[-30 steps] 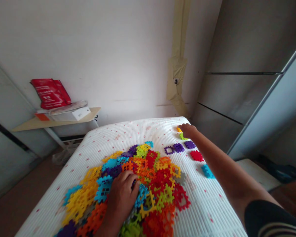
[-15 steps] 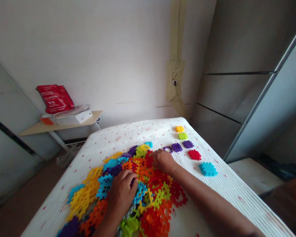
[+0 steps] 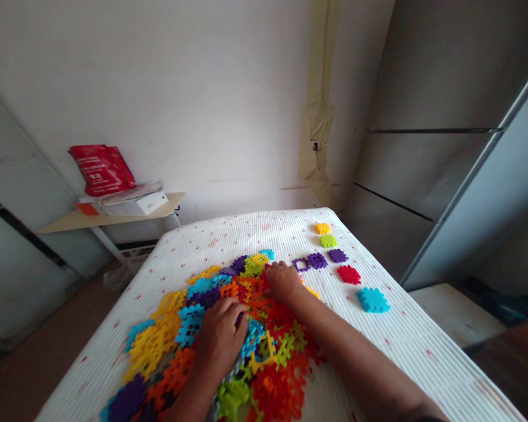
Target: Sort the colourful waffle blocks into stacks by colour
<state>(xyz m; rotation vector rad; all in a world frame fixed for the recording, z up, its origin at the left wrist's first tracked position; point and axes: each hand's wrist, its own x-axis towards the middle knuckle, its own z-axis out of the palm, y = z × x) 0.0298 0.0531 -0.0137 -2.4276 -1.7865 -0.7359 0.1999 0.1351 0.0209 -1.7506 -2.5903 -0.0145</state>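
A heap of colourful plastic interlocking tiles [image 3: 156, 340], notched along their edges, covers the near left and middle of the table. My left hand [image 3: 223, 328] rests over the heap with its fingers curled and thumb close to them. A bit of purple shows in the gap, but what it holds is hidden. My right hand [image 3: 284, 281] reaches to the heap's far right side, its fingers bent down and closed against red tiles [image 3: 267, 275]. The fingertips are partly hidden, so any piece in them cannot be made out.
Along the table's right side lie separate tiles: yellow [image 3: 322, 228], green [image 3: 328, 241], purple [image 3: 337, 255], red [image 3: 349, 274] and blue [image 3: 373, 299]. A purple frame tile [image 3: 301, 265] lies near my right hand. Behind left, a small shelf [image 3: 176, 202] bears a red bag [image 3: 101, 170] and boxes.
My right hand has shifted slightly left and lower over the red tiles, its fingers now more hidden. My left hand stays nearly in place. The view has tilted a little.
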